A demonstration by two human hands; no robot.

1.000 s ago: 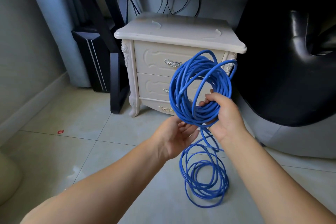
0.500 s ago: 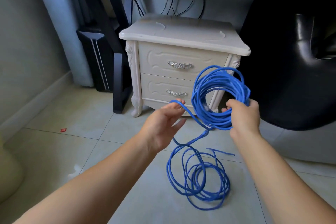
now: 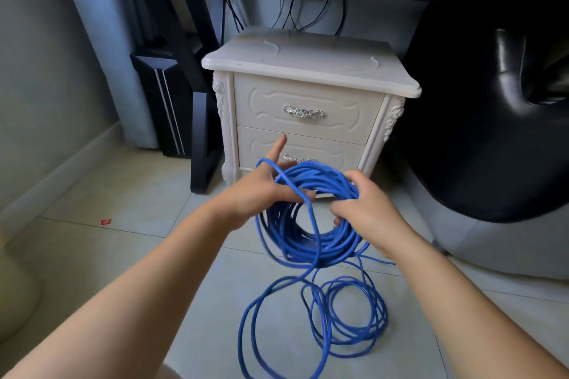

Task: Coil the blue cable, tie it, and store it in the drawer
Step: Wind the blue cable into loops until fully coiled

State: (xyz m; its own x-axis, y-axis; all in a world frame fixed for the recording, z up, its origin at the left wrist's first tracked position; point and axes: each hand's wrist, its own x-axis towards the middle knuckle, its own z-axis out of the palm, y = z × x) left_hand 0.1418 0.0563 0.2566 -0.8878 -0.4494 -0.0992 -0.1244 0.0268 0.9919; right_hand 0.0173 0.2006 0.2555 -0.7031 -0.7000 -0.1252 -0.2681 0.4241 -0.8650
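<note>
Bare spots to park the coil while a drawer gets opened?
Nightstand top: bare. Floor tiles left of the nightstand, up to the wall skirting: bare but for a red scrap. Crowded: near floor, strewn with loose cable loops.

No text, label, brand, number or sign can be read anywhere in the view. The only thing that may carry print is a small red scrap (image 3: 106, 221) on the floor tiles, toward 8 o'clock from the middle of the view, and it is too small to show any letters.
</note>
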